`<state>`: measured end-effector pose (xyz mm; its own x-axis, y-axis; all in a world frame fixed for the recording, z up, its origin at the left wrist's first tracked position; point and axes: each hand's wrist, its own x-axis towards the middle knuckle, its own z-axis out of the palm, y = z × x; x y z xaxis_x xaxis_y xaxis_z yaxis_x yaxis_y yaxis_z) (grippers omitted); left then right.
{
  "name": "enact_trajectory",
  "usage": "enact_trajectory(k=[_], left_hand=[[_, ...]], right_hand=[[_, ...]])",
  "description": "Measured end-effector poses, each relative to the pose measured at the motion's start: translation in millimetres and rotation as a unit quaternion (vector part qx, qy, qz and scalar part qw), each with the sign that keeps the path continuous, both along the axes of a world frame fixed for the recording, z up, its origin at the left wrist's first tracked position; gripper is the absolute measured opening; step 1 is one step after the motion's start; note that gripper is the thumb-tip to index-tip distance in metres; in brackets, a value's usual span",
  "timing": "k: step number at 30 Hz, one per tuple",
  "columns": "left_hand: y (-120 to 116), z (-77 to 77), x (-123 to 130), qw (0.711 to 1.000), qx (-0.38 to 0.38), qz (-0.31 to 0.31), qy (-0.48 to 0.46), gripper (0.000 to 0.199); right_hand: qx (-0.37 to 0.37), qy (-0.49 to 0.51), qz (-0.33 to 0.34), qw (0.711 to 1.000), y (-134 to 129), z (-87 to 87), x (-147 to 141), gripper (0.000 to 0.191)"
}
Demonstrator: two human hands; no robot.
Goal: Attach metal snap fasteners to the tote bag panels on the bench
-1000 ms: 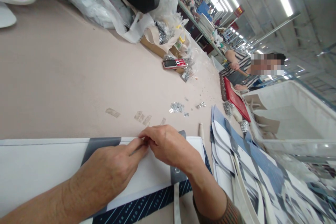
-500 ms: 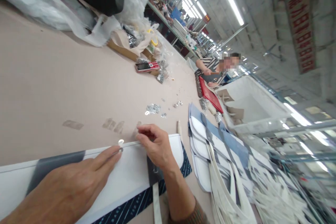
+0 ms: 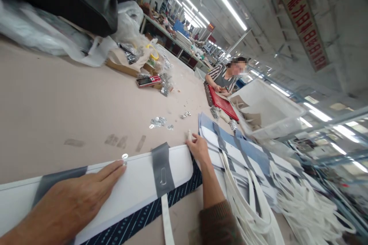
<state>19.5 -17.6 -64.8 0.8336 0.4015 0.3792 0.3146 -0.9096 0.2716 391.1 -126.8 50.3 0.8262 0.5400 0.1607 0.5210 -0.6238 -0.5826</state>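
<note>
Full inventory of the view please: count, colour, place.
white panel: 1, grey bands, table front
printed fabric: 1, navy, beneath panel
disc: 1, silver, panel's edge
loose metal pieces: many, silver, mid-table
phone: 1, red, beyond them
black item: 1, far left
clear plastic: several, beside it
stacked pieces: many, white-blue, right
straps: many, cream, right
red board: 1, by co-worker
tub: 1, white, far right
table: 1, beige
left hand: 1, on panel
right hand: 1, at pale stick

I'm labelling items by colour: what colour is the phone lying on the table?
The phone is red with a dark screen, best seen in the head view.
</note>
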Motion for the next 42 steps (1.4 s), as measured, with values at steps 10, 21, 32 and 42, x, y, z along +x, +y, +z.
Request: enact_trajectory(k=[10, 21, 32, 42], left_hand=[[-8.1, 28.0, 5.7, 0.999, -0.004, 0.008, 0.052, 0.060], [-13.0, 37.9, 11.0, 0.999, -0.021, 0.006, 0.048, 0.064], [-14.4, 42.0, 9.3, 0.999, -0.025, -0.007, 0.033, 0.059], [-13.9, 45.8, 11.2, 0.996, -0.077, -0.016, 0.036, 0.059]], right_hand=[[0.498, 0.340, 0.044, 0.797, 4.5, 40.8, -81.6, 0.041], [0.479, 0.560, -0.026, 0.676, 71.2, -4.4, -151.4, 0.044], [0.462, 0.518, -0.003, 0.719, 80.9, -20.1, -160.5, 0.047], [0.473, 0.518, 0.027, 0.712, 87.4, -11.7, -173.3, 0.043]])
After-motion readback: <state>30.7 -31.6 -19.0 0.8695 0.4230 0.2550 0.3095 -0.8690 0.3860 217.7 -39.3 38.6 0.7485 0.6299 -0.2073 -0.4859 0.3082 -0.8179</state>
